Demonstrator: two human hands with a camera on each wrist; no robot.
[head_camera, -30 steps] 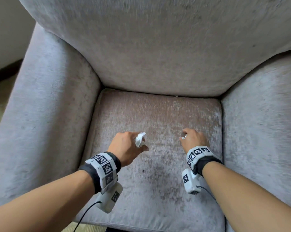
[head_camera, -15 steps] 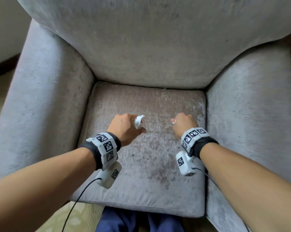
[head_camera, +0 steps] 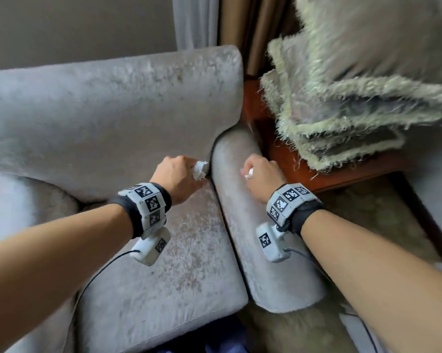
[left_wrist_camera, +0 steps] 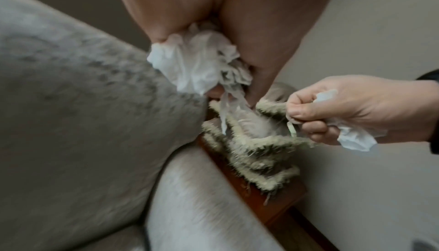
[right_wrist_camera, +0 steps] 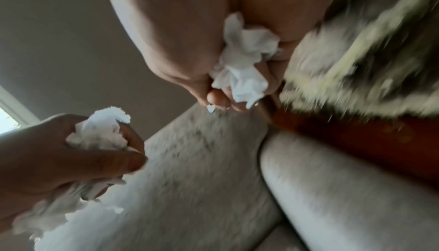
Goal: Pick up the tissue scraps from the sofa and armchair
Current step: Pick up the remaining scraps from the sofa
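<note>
My left hand (head_camera: 179, 178) is a fist over the back right corner of the grey armchair seat (head_camera: 179, 263), and it grips a crumpled wad of white tissue scraps (head_camera: 199, 169); the left wrist view shows the wad (left_wrist_camera: 197, 61) bulging out of the fist. My right hand (head_camera: 259, 177) hovers above the armchair's right armrest (head_camera: 243, 217) with its fingers curled round more white tissue scraps (head_camera: 249, 173), which the right wrist view shows bunched in the palm (right_wrist_camera: 242, 67). No loose scrap shows on the seat or armrest.
The armchair's tall backrest (head_camera: 108, 110) stands behind my left hand. Right of the armrest a dark red wooden side table (head_camera: 311, 169) carries a stack of shaggy green-fringed cushions (head_camera: 342, 98). Curtains (head_camera: 240, 26) hang behind. A pale rug (head_camera: 367, 220) covers the floor.
Both hands have lifted off the seat cushion and moved right, still gripping their tissue. My head has turned right, so the armrest, side table and cushions have come into view.
</note>
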